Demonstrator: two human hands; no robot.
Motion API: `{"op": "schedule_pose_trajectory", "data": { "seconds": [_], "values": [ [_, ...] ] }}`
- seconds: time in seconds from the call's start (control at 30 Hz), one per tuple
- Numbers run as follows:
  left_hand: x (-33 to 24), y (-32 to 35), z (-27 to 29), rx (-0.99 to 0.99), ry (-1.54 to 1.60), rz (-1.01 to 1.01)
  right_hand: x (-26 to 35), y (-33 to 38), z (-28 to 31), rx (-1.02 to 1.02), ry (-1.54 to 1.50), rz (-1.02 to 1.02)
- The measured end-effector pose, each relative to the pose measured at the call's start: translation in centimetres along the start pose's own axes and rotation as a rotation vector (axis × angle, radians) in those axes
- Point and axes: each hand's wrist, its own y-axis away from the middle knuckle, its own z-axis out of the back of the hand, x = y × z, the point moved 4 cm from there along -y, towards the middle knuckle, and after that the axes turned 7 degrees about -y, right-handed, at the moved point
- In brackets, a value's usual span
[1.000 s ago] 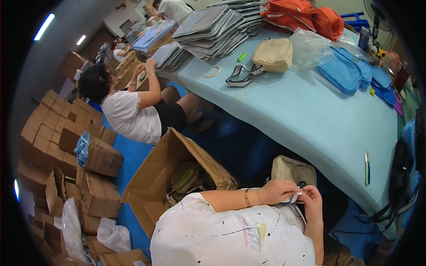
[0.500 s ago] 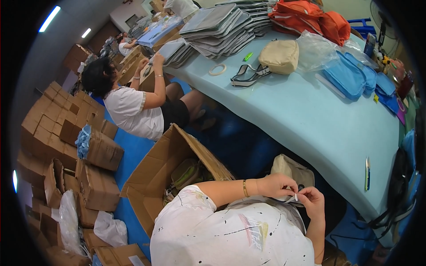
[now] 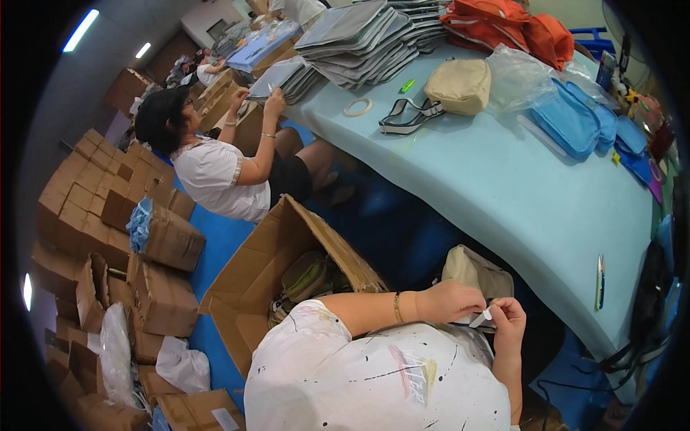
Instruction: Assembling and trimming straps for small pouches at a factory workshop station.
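My left hand is closed, fingertips pinched together above my lap; whatever they grip is hidden by the fingers. Close beside it, my right hand pinches a small curled white strip between thumb and forefinger. The strip lies in the gap between both hands, its other end just under the left fingertips. Just beyond the hands rests a beige fabric bag, its lower part covered by my left hand and the strip.
An open cardboard box with greenish bags stands at my left. On the blue-covered table lie snips, a beige pouch, a tape roll and stacked grey panels. A co-worker sits further off, near stacked cartons.
The white strip shows more between my hands, which sit slightly lower. The co-worker's hands have moved a little apart and to the right. The whole view has shifted slightly.
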Motion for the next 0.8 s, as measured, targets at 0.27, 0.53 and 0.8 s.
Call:
{"op": "schedule_pose_trajectory", "data": {
  "seconds": [0.27, 0.53, 0.8],
  "values": [
    [1.3, 1.4, -0.6, 0.332, 0.373, 0.175, 5.0, 0.9, -5.2, 0.355, 0.911, 0.718],
    [1.9, 2.0, -1.5, 0.097, 0.269, 0.194, 1.2, 0.6, -1.9, 0.077, 0.494, 0.341],
    [0.1, 2.4, -1.4, -0.048, -0.213, -0.051, -0.5, 0.9, -1.0, -0.034, 0.250, 0.188]
  ]
}}
